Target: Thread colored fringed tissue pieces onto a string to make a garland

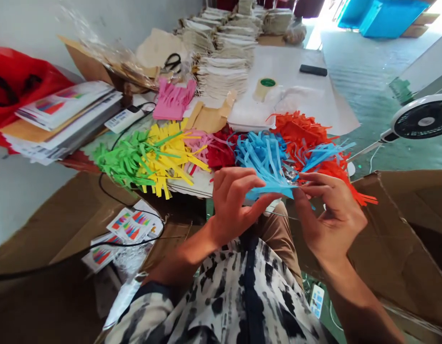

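While left hand and right hand clamp blue paper fringe, table edge ahead

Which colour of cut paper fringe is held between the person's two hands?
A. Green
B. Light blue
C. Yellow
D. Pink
B. The left hand and right hand both have their fingers on the light blue paper fringe, which sits between them.
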Demonstrator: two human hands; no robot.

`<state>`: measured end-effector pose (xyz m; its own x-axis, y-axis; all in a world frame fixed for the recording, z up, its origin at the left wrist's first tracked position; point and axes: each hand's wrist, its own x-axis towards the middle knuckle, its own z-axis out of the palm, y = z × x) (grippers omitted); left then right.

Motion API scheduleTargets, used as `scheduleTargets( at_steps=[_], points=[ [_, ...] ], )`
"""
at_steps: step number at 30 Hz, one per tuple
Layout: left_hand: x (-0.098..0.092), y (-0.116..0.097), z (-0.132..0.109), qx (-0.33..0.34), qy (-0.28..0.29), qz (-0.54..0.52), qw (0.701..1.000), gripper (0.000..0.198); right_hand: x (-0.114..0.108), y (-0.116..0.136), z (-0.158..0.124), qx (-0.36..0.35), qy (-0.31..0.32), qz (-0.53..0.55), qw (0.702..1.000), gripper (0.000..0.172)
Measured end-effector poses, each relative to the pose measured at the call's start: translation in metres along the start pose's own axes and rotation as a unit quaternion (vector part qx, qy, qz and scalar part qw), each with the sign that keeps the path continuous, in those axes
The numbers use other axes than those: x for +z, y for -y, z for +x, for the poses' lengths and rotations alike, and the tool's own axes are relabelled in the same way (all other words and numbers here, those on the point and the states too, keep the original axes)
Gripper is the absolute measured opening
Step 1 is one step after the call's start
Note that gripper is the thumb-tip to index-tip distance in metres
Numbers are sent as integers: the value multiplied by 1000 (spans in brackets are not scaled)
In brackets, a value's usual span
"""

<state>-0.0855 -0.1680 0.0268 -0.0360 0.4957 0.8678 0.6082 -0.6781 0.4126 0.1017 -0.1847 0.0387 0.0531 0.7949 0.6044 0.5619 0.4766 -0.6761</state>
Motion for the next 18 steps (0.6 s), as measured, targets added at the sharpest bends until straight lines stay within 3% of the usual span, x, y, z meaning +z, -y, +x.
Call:
scheduleTargets(
  at_steps=[4,8,10,12,13,15,17,18],
  points=[
    [1,-6,-15,27,30,37,999,30,-3,-1,-14,27,8,10,1000,18],
    [1,-7,-23,-5,45,37,998,20,-7,1,-25,38,23,22,999,18],
    [-5,-5,-19,-13,80,5,997,14,-15,2,-26,50,82,39,995,12],
    [-16,-3,-11,-55,177,-104,977,10,-26,2,-24,77,169,73,980,5],
    [-22,-2,-5,-91,250,-180,947,8,-31,1,-22,92,205,95,970,8],
    [-34,0,6,-164,410,-322,837,5,-37,-1,-18,120,257,141,949,25],
    [-42,1,13,-226,510,-409,722,8,-36,-6,-16,139,320,195,917,52],
    [-44,2,14,-251,534,-433,681,10,-33,-8,-16,145,356,222,896,60]
  ],
)
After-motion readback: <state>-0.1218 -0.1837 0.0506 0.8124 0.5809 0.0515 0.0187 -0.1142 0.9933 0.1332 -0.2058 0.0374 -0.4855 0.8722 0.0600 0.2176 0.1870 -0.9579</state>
